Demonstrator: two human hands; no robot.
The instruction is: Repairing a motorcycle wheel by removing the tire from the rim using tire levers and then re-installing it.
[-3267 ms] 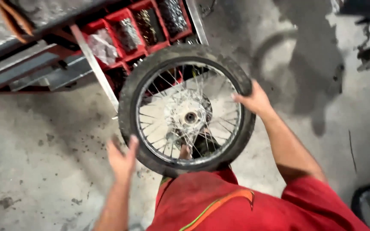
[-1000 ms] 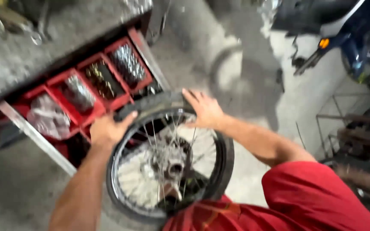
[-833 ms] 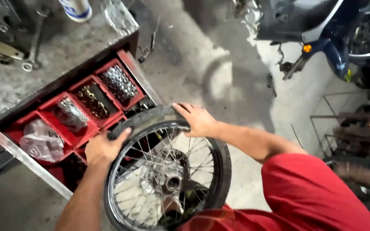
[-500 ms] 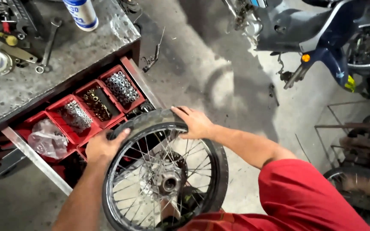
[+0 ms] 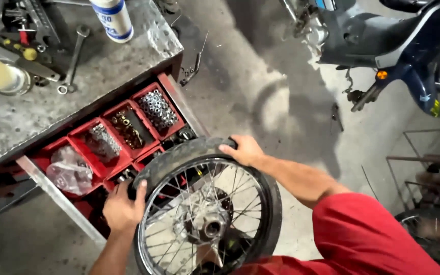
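Observation:
A spoked motorcycle wheel (image 5: 207, 214) with a black tyre stands upright on the concrete floor in front of my legs. My left hand (image 5: 123, 206) grips the tyre on its left side, fingers curled over the rim. My right hand (image 5: 243, 150) holds the top of the tyre, palm down. The metal hub (image 5: 211, 227) sits at the wheel's centre. My red trousers (image 5: 362, 239) fill the lower right.
An open drawer with red bins (image 5: 123, 130) of nuts and bolts sticks out just behind the wheel. Above it is a metal workbench (image 5: 77, 76) with a spray can (image 5: 112, 19) and a spanner (image 5: 74, 58). A dark blue motorcycle (image 5: 398, 40) stands at the upper right, another tyre (image 5: 429, 234) at the right.
My left hand has come onto the tyre's left side and my right hand has shifted to its top. The view has tilted up, showing more of the workbench and the motorcycle.

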